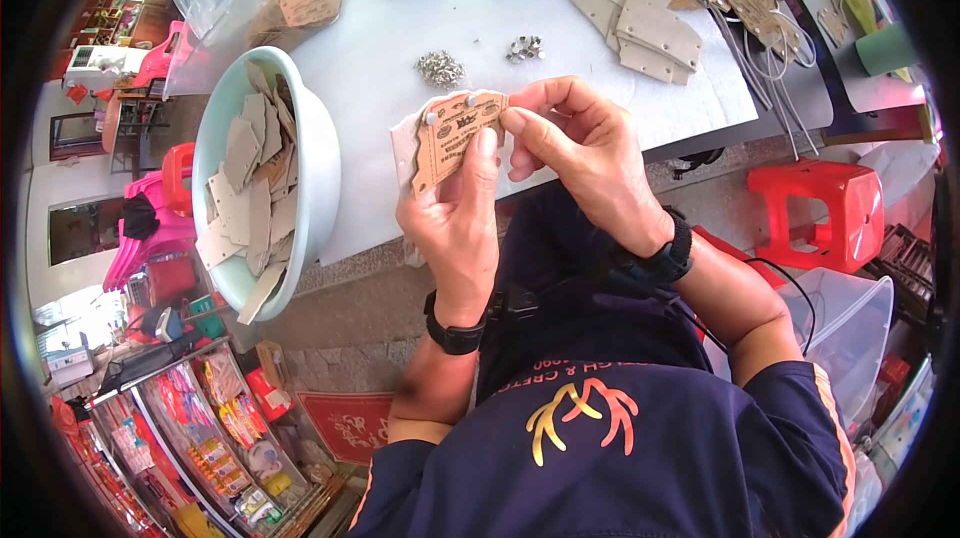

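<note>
While the left hand [455, 238] clamps a brown card [460, 146], seemingly for steadiness, the right hand [595, 153] pinches its right edge. Metal studs [440, 69] lie beyond the card, probably for easy reach.

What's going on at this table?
A person is handling a small brown card. The left hand holds it up, while the right hand is at its upper right corner; whether it grips a small piece there is hard to tell. Two silver studs show near the card's top edge. Two small piles of metal pieces lie beyond, and a pale blue tub full of flat pieces is to the left.
</note>
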`<state>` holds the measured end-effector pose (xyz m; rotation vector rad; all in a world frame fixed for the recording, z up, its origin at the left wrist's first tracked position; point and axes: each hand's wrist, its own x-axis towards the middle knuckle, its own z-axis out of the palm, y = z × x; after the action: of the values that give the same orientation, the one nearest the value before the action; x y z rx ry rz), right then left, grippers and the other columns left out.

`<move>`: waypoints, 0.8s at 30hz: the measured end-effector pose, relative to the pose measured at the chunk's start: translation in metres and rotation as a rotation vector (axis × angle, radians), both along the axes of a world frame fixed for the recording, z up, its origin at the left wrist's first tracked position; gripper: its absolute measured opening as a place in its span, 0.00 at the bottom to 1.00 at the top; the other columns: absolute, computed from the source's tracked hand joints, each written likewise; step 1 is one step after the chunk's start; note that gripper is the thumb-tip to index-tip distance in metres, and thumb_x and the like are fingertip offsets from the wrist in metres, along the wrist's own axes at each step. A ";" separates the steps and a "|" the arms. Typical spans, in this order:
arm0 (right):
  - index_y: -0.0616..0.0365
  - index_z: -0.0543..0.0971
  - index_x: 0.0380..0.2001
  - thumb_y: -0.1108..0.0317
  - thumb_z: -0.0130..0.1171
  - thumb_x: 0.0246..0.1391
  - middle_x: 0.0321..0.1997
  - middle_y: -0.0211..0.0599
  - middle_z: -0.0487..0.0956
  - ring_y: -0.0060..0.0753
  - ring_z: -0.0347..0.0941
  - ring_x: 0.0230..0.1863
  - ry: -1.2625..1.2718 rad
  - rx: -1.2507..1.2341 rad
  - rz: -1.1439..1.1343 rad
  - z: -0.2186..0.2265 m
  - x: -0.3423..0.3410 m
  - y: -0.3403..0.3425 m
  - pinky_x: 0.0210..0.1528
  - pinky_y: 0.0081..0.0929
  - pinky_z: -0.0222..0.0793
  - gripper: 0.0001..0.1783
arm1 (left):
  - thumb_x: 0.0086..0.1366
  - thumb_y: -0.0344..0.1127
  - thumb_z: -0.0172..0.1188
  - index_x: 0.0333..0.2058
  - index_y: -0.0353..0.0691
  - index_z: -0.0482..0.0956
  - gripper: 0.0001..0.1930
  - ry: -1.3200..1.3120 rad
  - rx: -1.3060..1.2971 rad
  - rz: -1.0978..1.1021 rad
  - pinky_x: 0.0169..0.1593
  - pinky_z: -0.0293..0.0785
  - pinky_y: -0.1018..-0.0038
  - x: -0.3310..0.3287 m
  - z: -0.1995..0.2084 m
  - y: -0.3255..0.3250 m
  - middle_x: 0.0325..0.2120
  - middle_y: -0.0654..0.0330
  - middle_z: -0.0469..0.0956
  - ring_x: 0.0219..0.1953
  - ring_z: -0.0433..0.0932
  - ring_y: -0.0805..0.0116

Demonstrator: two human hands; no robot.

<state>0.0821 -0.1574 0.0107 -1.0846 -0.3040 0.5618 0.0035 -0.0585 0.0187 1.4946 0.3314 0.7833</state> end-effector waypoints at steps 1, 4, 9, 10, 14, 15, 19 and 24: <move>0.65 0.78 0.37 0.70 0.61 0.58 0.29 0.29 0.79 0.15 0.75 0.28 -0.001 0.001 -0.001 0.000 -0.001 0.000 0.29 0.14 0.74 0.08 | 0.66 0.24 0.57 0.47 0.28 0.76 0.12 -0.001 0.005 0.006 0.49 0.73 0.76 0.000 0.001 -0.001 0.42 0.57 0.79 0.44 0.77 0.74; 0.65 0.77 0.37 0.72 0.60 0.58 0.30 0.31 0.79 0.16 0.75 0.28 -0.116 -0.011 -0.076 -0.006 -0.002 0.003 0.28 0.15 0.74 0.07 | 0.65 0.23 0.57 0.47 0.28 0.76 0.12 -0.002 0.011 0.006 0.49 0.73 0.75 0.001 0.000 -0.002 0.42 0.57 0.79 0.44 0.77 0.73; 0.67 0.75 0.39 0.75 0.59 0.58 0.31 0.33 0.79 0.16 0.75 0.29 -0.455 -0.059 -0.192 -0.011 -0.003 0.006 0.27 0.14 0.75 0.08 | 0.65 0.23 0.57 0.47 0.28 0.76 0.12 0.017 0.044 0.012 0.50 0.73 0.75 0.001 0.001 -0.004 0.43 0.56 0.79 0.45 0.77 0.72; 0.67 0.75 0.39 0.75 0.59 0.58 0.31 0.33 0.79 0.16 0.75 0.29 -0.455 -0.059 -0.192 -0.010 -0.004 0.006 0.27 0.14 0.75 0.08 | 0.65 0.23 0.57 0.47 0.27 0.76 0.12 0.013 0.049 0.011 0.50 0.73 0.74 0.001 0.001 -0.004 0.43 0.56 0.79 0.45 0.77 0.72; 0.65 0.75 0.40 0.72 0.59 0.59 0.31 0.32 0.80 0.15 0.75 0.30 -0.078 -0.004 -0.082 -0.001 -0.009 0.003 0.28 0.15 0.75 0.09 | 0.65 0.22 0.56 0.48 0.27 0.75 0.13 -0.022 0.057 0.027 0.49 0.74 0.74 0.002 -0.001 -0.006 0.43 0.55 0.79 0.45 0.78 0.71; 0.64 0.75 0.40 0.71 0.59 0.59 0.31 0.32 0.80 0.15 0.75 0.30 -0.014 -0.003 -0.050 0.000 -0.009 0.003 0.29 0.15 0.75 0.09 | 0.65 0.22 0.56 0.48 0.27 0.75 0.13 -0.021 0.059 0.028 0.49 0.74 0.74 0.002 -0.002 -0.006 0.43 0.55 0.79 0.45 0.78 0.71; 0.63 0.75 0.40 0.68 0.58 0.60 0.30 0.30 0.79 0.14 0.75 0.29 0.033 0.013 -0.040 -0.002 -0.010 0.002 0.29 0.14 0.75 0.09 | 0.67 0.25 0.55 0.53 0.28 0.70 0.17 -0.001 0.077 0.010 0.41 0.75 0.79 0.002 -0.006 -0.006 0.43 0.56 0.78 0.40 0.77 0.74; 0.63 0.74 0.40 0.68 0.58 0.61 0.29 0.29 0.78 0.14 0.74 0.27 0.076 0.059 -0.023 -0.004 -0.010 0.002 0.29 0.14 0.74 0.10 | 0.67 0.24 0.54 0.53 0.28 0.70 0.16 -0.001 0.086 0.021 0.41 0.74 0.79 0.003 -0.004 -0.008 0.42 0.57 0.78 0.38 0.77 0.75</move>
<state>0.0720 -0.1557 0.0071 -1.0065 -0.2397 0.5687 0.0069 -0.0669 0.0148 1.5730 0.3170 0.8236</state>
